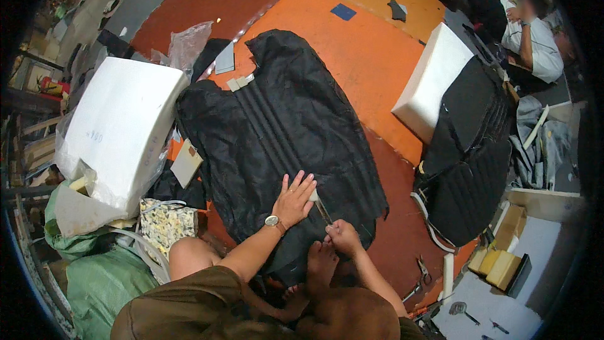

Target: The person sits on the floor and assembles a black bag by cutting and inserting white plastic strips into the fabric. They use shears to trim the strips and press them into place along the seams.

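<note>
A large black quilted fabric cover lies spread in front of me, with raised parallel ribs down its middle. My left hand rests flat on its lower part, fingers stretched out and spread. Just right of it, my right hand is closed round the near end of a thin, narrow strip-like tool. The tool's far end meets a small white piece beside my left fingertips. Whether that piece is part of the tool, I cannot tell. My bare foot presses on the cover's near edge.
White foam blocks stand left and right. More black covers lean at right. Scissors lie on the red-brown floor sheet. A green sack sits lower left. Another person is at the upper right.
</note>
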Demonstrator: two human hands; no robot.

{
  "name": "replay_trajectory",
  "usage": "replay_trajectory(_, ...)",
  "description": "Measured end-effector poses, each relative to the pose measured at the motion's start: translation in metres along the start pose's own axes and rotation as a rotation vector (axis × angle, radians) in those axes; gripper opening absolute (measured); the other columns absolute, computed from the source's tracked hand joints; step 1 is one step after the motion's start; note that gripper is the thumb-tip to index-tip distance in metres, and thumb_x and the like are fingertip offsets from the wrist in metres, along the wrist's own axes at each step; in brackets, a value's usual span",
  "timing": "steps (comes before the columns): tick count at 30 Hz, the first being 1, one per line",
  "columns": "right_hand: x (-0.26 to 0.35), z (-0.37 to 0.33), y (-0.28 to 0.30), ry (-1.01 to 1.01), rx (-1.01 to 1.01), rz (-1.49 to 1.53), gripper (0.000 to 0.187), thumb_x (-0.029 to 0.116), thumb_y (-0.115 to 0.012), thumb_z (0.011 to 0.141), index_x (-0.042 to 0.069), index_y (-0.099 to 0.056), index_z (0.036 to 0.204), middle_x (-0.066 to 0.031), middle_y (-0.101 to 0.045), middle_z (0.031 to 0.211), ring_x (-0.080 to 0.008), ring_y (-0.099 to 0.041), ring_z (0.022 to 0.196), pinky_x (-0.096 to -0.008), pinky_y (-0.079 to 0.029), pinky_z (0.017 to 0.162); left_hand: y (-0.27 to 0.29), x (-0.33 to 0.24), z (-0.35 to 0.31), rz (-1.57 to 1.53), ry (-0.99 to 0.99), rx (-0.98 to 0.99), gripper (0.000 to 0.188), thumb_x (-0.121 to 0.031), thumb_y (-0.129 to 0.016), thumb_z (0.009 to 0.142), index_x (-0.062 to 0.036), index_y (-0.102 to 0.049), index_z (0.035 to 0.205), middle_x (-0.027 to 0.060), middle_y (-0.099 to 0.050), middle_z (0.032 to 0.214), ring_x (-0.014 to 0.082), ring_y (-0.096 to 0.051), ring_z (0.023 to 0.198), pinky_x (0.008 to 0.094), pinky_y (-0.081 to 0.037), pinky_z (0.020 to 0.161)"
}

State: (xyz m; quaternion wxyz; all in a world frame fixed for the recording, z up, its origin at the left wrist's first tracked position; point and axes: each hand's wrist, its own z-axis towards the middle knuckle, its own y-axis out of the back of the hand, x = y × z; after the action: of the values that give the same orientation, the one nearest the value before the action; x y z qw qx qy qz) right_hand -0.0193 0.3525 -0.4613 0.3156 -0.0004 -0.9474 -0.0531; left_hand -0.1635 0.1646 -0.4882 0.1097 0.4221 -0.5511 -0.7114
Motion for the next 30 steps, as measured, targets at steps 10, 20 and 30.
replay_trajectory(10,-0.02,0.008,0.002,0.084,-0.041,-0.017,0.026,0.023,-0.057,0.105,0.001,-0.07,0.098,-0.0066,-0.075,0.082,-0.015,-0.068,0.067,-0.0323,-0.055,0.065,-0.009,-0.001,0.003,0.039,0.02,-0.125,0.045,-0.018,-0.071,0.089,-0.0102,-0.069,0.133,0.0037,-0.056,0.153,0.0286,-0.042,0.15,0.0589,-0.029,0.122)
replay_trajectory(20,-0.005,0.006,-0.004,0.078,-0.141,-0.086,0.027,0.023,-0.06,0.105,0.001,-0.07,0.091,-0.008,-0.073,0.076,-0.0153,-0.069,0.067,-0.034,-0.055,0.064,-0.018,0.001,0.007,0.039,0.011,-0.121,0.044,-0.016,-0.075,0.086,-0.0109,-0.071,0.129,0.0046,-0.06,0.149,0.0312,-0.048,0.146,0.0585,-0.033,0.121)
replay_trajectory(30,0.036,-0.004,-0.007,-0.124,-0.101,-0.025,0.024,0.02,-0.059,0.106,0.0,-0.068,0.095,-0.0068,-0.071,0.077,-0.0151,-0.066,0.063,-0.0318,-0.052,0.06,-0.017,0.001,0.008,0.033,0.021,-0.159,0.045,-0.015,-0.078,0.083,-0.0111,-0.071,0.128,0.0049,-0.062,0.147,0.0317,-0.05,0.144,0.059,-0.034,0.12)
